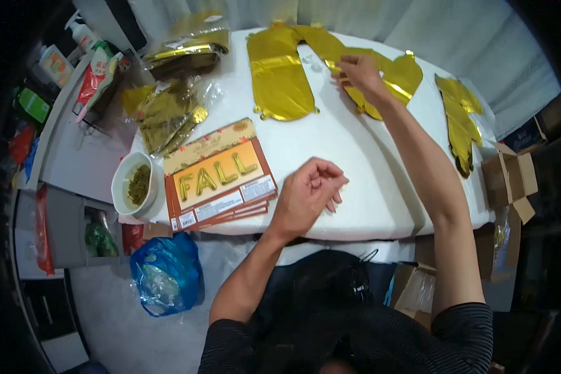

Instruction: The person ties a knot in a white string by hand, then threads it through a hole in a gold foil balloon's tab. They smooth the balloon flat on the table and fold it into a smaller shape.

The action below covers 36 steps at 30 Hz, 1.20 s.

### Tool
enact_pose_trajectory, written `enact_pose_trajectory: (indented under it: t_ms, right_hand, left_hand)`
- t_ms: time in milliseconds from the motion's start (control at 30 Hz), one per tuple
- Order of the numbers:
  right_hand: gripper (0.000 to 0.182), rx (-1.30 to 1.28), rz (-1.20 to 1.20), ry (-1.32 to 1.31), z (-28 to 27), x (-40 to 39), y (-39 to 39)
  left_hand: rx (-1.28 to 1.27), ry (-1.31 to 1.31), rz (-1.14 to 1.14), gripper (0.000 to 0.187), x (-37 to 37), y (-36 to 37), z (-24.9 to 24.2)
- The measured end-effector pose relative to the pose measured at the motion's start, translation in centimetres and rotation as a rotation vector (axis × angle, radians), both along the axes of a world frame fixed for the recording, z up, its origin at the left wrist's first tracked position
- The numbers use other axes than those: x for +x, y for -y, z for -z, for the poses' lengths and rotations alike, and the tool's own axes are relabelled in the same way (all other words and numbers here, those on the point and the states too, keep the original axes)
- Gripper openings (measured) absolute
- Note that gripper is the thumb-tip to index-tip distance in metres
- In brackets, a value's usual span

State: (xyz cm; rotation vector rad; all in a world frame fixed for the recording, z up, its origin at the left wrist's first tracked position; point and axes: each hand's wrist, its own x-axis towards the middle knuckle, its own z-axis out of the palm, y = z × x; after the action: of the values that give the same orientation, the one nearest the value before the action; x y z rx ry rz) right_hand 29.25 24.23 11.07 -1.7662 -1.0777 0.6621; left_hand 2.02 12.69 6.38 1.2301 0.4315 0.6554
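Right hand: positioned at the gold foil on the far side of the worktop; its grip is partly open, fingers bent (contact with the foil cannot be confirmed). Left hand: near middle, grip loosely curled, nothing visible within it. A stack of FALL packs lies to its left, with a white bowl farther left.

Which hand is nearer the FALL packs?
Left. The left hand is close beside the FALL packs; the right hand is farther off, at the gold foil.
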Motion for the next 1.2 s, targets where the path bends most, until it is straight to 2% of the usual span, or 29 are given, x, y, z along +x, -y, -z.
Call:
enact_pose_trajectory:
  t_ms: [33, 133, 167, 200, 233, 267, 300, 333, 400, 433, 533, 567, 633, 700, 733, 800, 833, 933, 967, 1033, 1067, 1133, 1200]
  right_hand:
    - [0.040, 0.084, 0.031, 0.059, -0.1, -0.1, 0.9]
    - [0.043, 0.153, -0.263, 0.063, -1.9, -0.7, 7.2]
    - [0.031, 0.203, -0.350, 0.049, -2.1, -1.5, 10.4]
    - [0.039, 0.032, -0.406, -0.041, -4.9, -3.6, 14.5]
    - [0.038, 0.044, -0.529, 0.199, -4.0, -3.3, 17.8]
    - [0.034, 0.032, -0.673, 0.255, -3.1, -3.6, 21.2]
    - [0.029, -0.021, -0.687, 0.091, -2.3, -4.5, 24.4]
    - [0.022, -0.065, -0.806, 0.017, -1.3, -4.3, 26.7]
    - [0.018, -0.108, -0.817, 0.033, 2.1, -3.7, 31.3]
    - [0.017, -0.176, -0.721, 0.053, 3.1, -3.9, 33.3]
    - [0.015, -0.299, -0.481, -0.035, 5.9, -4.6, 36.9]
    - [0.016, -0.273, -0.437, 0.013, 7.3, -5.0, 37.3]
    - [0.017, -0.233, -0.396, 0.063, 9.5, -5.7, 37.2]
    - [0.022, -0.364, -0.346, 0.353, 11.3, -6.3, 35.9]
    - [0.027, -0.318, -0.361, 0.429, 12.8, -6.2, 35.6]
    - [0.032, -0.656, -0.354, 0.544, 16.7, -6.1, 34.0]
    - [0.032, -0.651, -0.356, 0.538, 17.6, -6.3, 33.1]
    - [0.035, -0.456, -0.454, 0.801, 20.1, -6.0, 30.3]
    - [0.037, -0.254, -0.412, 0.897, 21.5, -5.8, 29.1]
    - [0.039, -0.046, -0.373, 0.983, 23.8, -5.1, 27.6]
    - [0.042, -0.051, -0.338, 0.821, 24.7, -4.5, 27.1]
    - [0.046, -0.055, -0.308, 0.659, 28.0, -2.8, 26.4]
    - [0.045, -0.071, -0.260, 0.543, 28.2, -2.2, 26.1]
  left_hand:
    - [-0.012, 0.021, -0.006, 0.015, 0.1, 0.0, 0.0]
    - [0.021, 0.035, -0.040, 0.013, -0.1, -0.1, 0.2]
    - [0.043, 0.018, -0.062, 0.013, -0.2, 0.0, 0.1]
    - [0.102, 0.067, -0.081, 0.012, -0.3, 0.3, 0.0]
    - [0.161, 0.106, -0.087, 0.012, -0.3, 0.5, 0.3]
    - [0.182, 0.136, -0.097, 0.012, -0.5, 1.2, 0.1]
    - [0.291, 0.195, -0.099, 0.012, -0.9, 1.7, 0.8]
    - [0.405, 0.260, -0.106, 0.012, -1.1, 2.3, 1.5]
    - [0.422, 0.251, -0.038, 0.013, -2.5, 4.9, 2.5]
    - [0.415, 0.224, -0.011, 0.016, -2.8, 6.4, 3.1]
    - [0.575, -0.090, 0.127, 0.012, -3.5, 8.8, 5.1]
    - [0.580, -0.101, 0.122, 0.012, -3.6, 9.0, 5.9]
    - [0.626, -0.404, 0.165, 0.012, -3.5, 8.7, 8.1]
    - [0.688, -0.515, 0.127, 0.016, -3.4, 8.1, 10.0]
    - [0.745, -0.617, 0.089, 0.019, -3.4, 7.6, 11.0]
    - [0.841, -0.690, 0.104, 0.023, -3.4, 6.8, 12.3]
    - [0.860, -0.754, 0.091, 0.025, -3.0, 6.8, 12.2]
    - [0.936, -0.796, 0.091, 0.030, -2.5, 6.1, 13.6]
    - [0.987, -0.775, 0.108, 0.033, -2.6, 5.8, 14.5]
    - [0.979, -0.793, 0.120, 0.033, -2.8, 5.5, 15.3]
    - [0.972, -0.805, 0.135, 0.034, -2.9, 5.3, 15.7]
    - [0.946, -0.820, 0.137, 0.034, -3.3, 5.1, 16.4]
    - [0.917, -0.833, 0.139, 0.034, -3.5, 4.9, 16.6]
